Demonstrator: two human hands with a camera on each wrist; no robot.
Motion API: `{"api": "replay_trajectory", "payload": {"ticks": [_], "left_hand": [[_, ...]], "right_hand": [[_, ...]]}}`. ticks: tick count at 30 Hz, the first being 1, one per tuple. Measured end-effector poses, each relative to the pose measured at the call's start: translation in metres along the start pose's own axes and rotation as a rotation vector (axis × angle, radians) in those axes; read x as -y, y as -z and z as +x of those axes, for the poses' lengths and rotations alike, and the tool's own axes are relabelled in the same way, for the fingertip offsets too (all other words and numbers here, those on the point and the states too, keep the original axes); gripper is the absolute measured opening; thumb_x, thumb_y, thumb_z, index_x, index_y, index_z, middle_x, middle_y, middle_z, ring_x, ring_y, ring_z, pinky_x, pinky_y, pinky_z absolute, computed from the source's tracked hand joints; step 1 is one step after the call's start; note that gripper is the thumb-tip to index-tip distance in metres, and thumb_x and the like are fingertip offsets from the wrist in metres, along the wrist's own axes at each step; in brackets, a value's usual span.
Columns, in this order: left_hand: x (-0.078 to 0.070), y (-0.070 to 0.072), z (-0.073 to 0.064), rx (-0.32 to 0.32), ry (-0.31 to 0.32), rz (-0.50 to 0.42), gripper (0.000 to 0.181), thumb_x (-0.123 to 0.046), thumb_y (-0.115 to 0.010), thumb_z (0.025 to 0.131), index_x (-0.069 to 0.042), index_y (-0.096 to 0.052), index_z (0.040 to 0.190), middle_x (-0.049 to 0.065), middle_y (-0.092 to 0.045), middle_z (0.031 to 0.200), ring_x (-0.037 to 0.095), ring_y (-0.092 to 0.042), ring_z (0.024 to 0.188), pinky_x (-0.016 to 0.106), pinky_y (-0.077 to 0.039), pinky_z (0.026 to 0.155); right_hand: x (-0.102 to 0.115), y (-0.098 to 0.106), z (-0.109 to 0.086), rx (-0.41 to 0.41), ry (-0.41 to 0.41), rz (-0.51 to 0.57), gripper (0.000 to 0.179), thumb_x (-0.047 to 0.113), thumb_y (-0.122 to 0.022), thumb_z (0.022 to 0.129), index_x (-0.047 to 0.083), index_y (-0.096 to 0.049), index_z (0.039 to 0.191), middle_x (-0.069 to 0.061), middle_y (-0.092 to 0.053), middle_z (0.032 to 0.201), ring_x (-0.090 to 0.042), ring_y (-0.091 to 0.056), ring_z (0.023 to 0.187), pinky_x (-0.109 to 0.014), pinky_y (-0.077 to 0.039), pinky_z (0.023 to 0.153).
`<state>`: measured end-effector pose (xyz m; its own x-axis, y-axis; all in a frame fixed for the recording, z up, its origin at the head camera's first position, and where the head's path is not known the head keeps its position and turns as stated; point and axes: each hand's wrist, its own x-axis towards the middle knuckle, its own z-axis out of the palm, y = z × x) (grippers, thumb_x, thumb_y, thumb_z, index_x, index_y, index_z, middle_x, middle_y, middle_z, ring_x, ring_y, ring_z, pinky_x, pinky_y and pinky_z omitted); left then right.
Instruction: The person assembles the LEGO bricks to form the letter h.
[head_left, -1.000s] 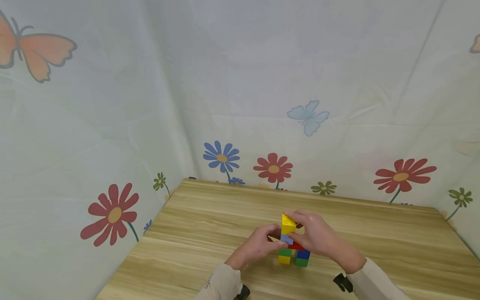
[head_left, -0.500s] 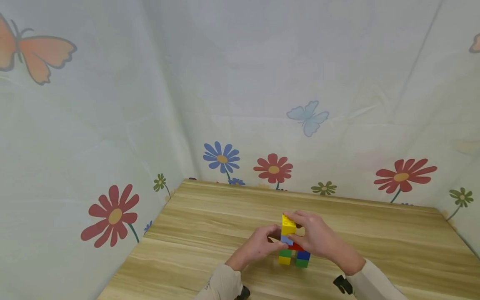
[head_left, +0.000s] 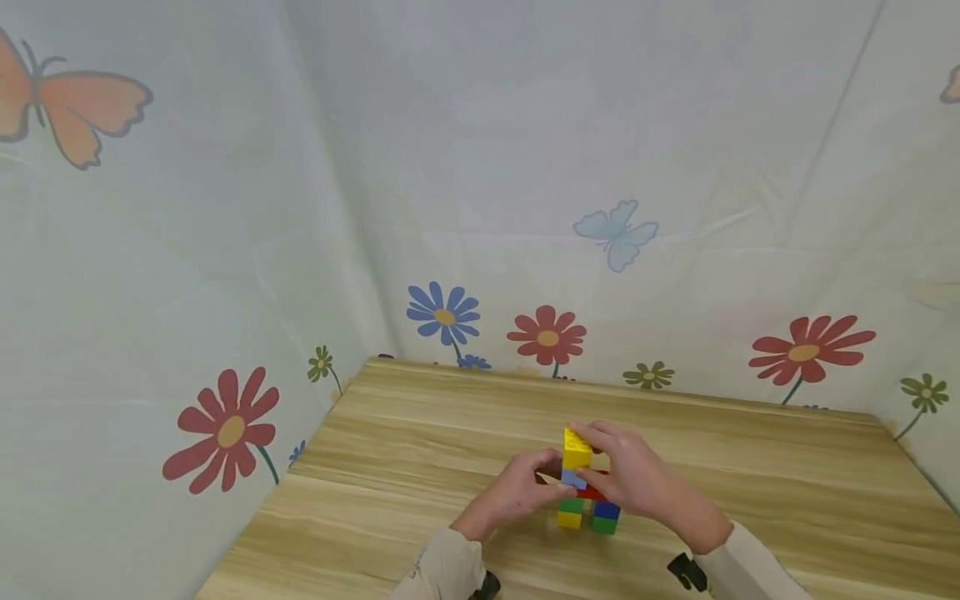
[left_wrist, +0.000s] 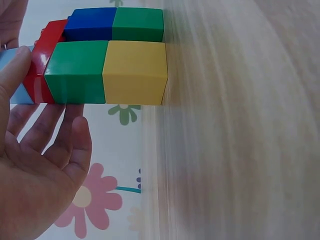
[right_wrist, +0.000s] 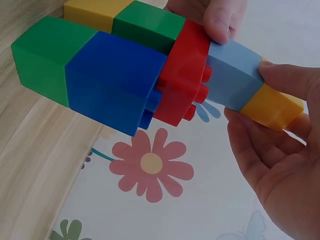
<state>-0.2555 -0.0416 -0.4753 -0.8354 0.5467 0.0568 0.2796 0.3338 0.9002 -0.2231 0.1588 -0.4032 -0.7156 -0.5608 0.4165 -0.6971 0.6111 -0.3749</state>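
A small structure of toy building blocks stands upright on the table. Its near-left leg is a yellow block (left_wrist: 135, 72) under a green block (left_wrist: 76, 72). The other leg has a green block (right_wrist: 52, 60) below a dark blue block (right_wrist: 115, 77). Bridging both is a red block (right_wrist: 182, 75), some of its studs bare. A light blue block (right_wrist: 234, 72) sits on one end of it, topped by another yellow block (head_left: 577, 450). My left hand (head_left: 517, 487) grips around the red and light blue blocks, thumb at their seam. With thumb and fingers, my right hand (head_left: 637, 471) pinches the upper yellow and light blue blocks.
The wood-grain table (head_left: 420, 425) extends around the structure. Behind and to the sides hangs a pale curtain (head_left: 480, 167) printed with flowers and butterflies. Both forearms wear light sleeves (head_left: 444, 567), with a black strap piece (head_left: 686, 569) near the right wrist.
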Motion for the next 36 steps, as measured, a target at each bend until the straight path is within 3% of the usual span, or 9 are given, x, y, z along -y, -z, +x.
{"api": "replay_trajectory", "payload": {"ticks": [5, 13, 18, 24, 36], "left_hand": [[0.0, 0.0, 0.0, 0.0, -0.002, 0.004, 0.031, -0.033, -0.068, 0.088, -0.026, -0.063, 0.117, -0.015, -0.063, 0.104, 0.004, -0.057, 0.094, 0.024, -0.047, 0.08], [0.0, 0.001, 0.0, 0.001, 0.022, 0.021, 0.033, -0.035, -0.068, 0.087, -0.027, -0.062, 0.118, -0.014, -0.063, 0.103, 0.005, -0.057, 0.094, 0.025, -0.047, 0.081], [-0.002, 0.001, -0.001, -0.009, 0.05, 0.034, 0.034, -0.036, -0.069, 0.085, -0.028, -0.062, 0.117, -0.015, -0.062, 0.103, 0.005, -0.056, 0.094, 0.026, -0.047, 0.082], [-0.002, 0.0, -0.001, -0.004, 0.029, 0.048, 0.034, -0.034, -0.07, 0.085, -0.026, -0.062, 0.118, -0.015, -0.062, 0.103, 0.005, -0.056, 0.094, 0.025, -0.047, 0.081], [-0.009, 0.001, -0.005, 0.011, 0.024, 0.119, 0.038, -0.027, -0.074, 0.083, -0.022, -0.061, 0.118, -0.015, -0.063, 0.104, 0.004, -0.057, 0.094, 0.023, -0.048, 0.08]], "right_hand": [[0.0, 0.0, -0.003, 0.019, -0.037, -0.001, 0.067, 0.009, -0.078, 0.078, 0.003, -0.047, 0.138, -0.004, -0.06, 0.109, -0.015, -0.061, 0.089, -0.029, -0.053, 0.077], [-0.004, -0.005, -0.016, 0.11, -0.226, 0.062, 0.081, 0.016, -0.071, 0.086, 0.004, -0.023, 0.149, -0.004, -0.058, 0.119, -0.019, -0.06, 0.1, -0.038, -0.05, 0.085], [-0.014, -0.009, -0.029, 0.146, -0.287, 0.08, 0.073, 0.022, -0.069, 0.088, 0.005, -0.03, 0.147, -0.003, -0.059, 0.12, -0.019, -0.058, 0.104, -0.04, -0.049, 0.087], [-0.025, -0.011, -0.043, 0.158, -0.275, 0.059, 0.055, 0.026, -0.067, 0.089, 0.004, -0.046, 0.135, -0.006, -0.056, 0.12, -0.02, -0.057, 0.103, -0.041, -0.049, 0.085], [-0.039, -0.021, -0.056, 0.142, -0.193, 0.093, 0.037, 0.012, -0.065, 0.089, 0.003, -0.053, 0.124, -0.006, -0.059, 0.112, -0.013, -0.059, 0.09, -0.031, -0.052, 0.075]]}}
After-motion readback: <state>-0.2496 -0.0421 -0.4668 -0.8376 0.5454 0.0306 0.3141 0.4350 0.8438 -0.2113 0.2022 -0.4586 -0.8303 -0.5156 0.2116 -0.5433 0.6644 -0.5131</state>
